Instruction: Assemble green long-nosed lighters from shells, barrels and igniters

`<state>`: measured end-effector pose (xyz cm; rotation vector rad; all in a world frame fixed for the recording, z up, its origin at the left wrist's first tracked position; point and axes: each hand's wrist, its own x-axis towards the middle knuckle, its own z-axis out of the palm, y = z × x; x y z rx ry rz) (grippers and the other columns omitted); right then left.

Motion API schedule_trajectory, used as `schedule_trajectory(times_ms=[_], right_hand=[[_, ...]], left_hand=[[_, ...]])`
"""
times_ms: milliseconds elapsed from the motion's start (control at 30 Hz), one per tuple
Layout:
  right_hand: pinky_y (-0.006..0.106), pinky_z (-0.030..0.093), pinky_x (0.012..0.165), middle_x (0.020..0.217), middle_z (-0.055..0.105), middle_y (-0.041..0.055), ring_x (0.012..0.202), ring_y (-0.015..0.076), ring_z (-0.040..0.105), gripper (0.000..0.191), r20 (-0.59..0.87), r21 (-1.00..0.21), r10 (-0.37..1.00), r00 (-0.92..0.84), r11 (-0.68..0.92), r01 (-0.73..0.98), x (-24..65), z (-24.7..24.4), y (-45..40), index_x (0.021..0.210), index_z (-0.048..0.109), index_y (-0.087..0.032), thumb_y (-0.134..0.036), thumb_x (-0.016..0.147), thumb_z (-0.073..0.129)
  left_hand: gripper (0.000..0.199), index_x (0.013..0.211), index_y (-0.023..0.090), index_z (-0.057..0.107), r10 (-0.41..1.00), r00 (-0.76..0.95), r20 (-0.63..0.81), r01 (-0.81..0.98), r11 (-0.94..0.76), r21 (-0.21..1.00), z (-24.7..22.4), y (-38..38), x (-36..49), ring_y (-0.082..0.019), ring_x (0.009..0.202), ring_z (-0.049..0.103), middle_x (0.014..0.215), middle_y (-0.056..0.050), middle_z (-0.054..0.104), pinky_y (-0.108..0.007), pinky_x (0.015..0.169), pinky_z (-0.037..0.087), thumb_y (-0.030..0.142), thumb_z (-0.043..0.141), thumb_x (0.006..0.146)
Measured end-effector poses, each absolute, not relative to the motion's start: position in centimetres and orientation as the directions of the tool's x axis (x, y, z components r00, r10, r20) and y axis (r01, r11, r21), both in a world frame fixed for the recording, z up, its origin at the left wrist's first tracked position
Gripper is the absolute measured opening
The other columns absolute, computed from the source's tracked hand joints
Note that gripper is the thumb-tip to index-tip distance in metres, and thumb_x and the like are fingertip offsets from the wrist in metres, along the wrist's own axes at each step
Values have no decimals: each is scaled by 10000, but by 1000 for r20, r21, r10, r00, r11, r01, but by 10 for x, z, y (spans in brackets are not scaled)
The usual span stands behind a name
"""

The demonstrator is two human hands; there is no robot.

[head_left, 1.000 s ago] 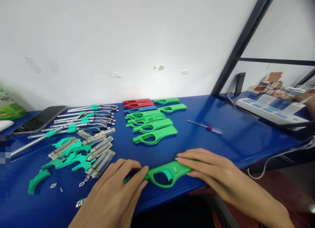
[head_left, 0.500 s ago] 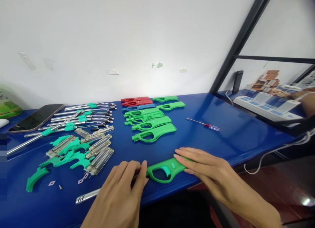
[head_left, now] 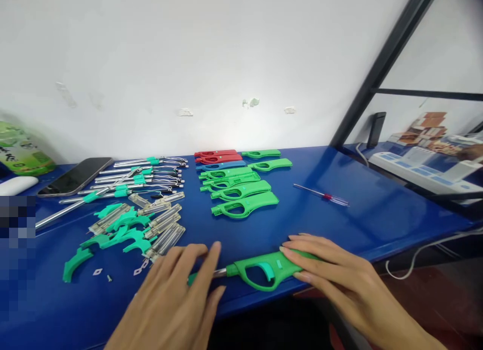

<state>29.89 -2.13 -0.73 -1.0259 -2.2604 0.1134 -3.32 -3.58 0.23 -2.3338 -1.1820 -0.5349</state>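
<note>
against white wall (head_left: 226,63), on blue table (head_left: 260,234) near front edge: gripping green lighter (head_left: 278,275) by handle end with right hand (head_left: 337,274); cupping metal tube (head_left: 219,273) with left hand (head_left: 169,289), cannot tell whether pinched. likely light, stiff, slick along tube; best held by handle.

Bright green lighter body (head_left: 284,275) (teal trigger (head_left: 268,271)), deep blue tabletop (head_left: 256,236)

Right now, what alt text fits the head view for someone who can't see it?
Right hand on a green utility lighter, left hand at its metal tube, at a blue table's edge. Beyond lie red, blue and green lighter casings and a screwdriver; to the left, clear fuel tanks, turquoise triggers and metal rods.
</note>
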Motion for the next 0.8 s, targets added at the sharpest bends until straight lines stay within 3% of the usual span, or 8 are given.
schedule_trajectory(times_ms=[67,133,267,367,467,533,667,800], right_hand=[[398,577,1152,1399,761,7,1325,221,714,443,521,-331,700,-489,694,640,299,-7,-21,1463,678,-361,-206,1051,628],[404,585,1145,1376,773,19,1299,231,730,427,524,-336,698,-488,696,635,298,-5,-21,1443,698,-347,-205,1047,628],[362,620,1089,1323,797,15,1231,211,753,419,537,-332,686,-491,706,625,296,-1,-20,1436,702,-347,-211,1046,631],[311,653,980,1306,797,25,1192,203,744,449,538,-337,680,-498,715,612,295,-2,-20,1464,678,-351,-203,1042,630],[313,642,980,1307,790,30,1179,201,729,461,560,-303,661,-499,724,620,296,-7,-20,1475,664,-340,-188,1042,619],[317,630,993,1288,790,42,1168,201,724,445,599,-278,638,-484,733,622,297,-11,-20,1461,671,-316,-174,1045,607],[279,630,898,1200,786,78,1072,190,728,366,643,-297,611,-461,754,586,297,-12,-20,1411,692,-252,-198,1070,571],[243,618,822,1077,807,58,914,159,742,285,665,-294,591,-457,769,567,294,-5,-19,1302,727,-225,-285,1106,528]], left_hand=[[453,1451,160,578,650,515,559,852,-464,-245,0,-39,-46,-343,1136,688,1268,-148,723,-473,932,556,393,436,1089],[381,1371,224,627,692,498,523,864,-448,-230,-3,-41,-57,-337,1112,699,1261,-121,732,-478,925,548,394,431,1091],[269,1178,298,687,720,511,470,847,-514,-133,-1,-39,-59,-260,991,738,1131,-35,764,-383,839,569,337,433,1098],[216,1130,300,680,692,520,501,816,-576,-51,5,-36,-47,-202,900,757,1038,2,775,-306,791,579,322,469,1094],[183,1103,279,666,675,529,514,792,-611,-11,8,-35,-35,-182,852,759,985,10,775,-282,751,582,271,484,1090],[201,1151,260,668,654,537,533,777,-629,-11,9,-34,-30,-184,883,759,1000,-2,777,-287,792,593,248,475,1098],[361,1429,215,618,597,579,555,747,-661,-68,9,-31,-30,-203,1015,742,1145,-56,772,-316,909,608,195,504,1087],[514,1425,284,652,592,585,555,750,-655,-92,11,-32,-32,-188,1062,733,1181,-33,768,-281,903,609,47,478,1004]])
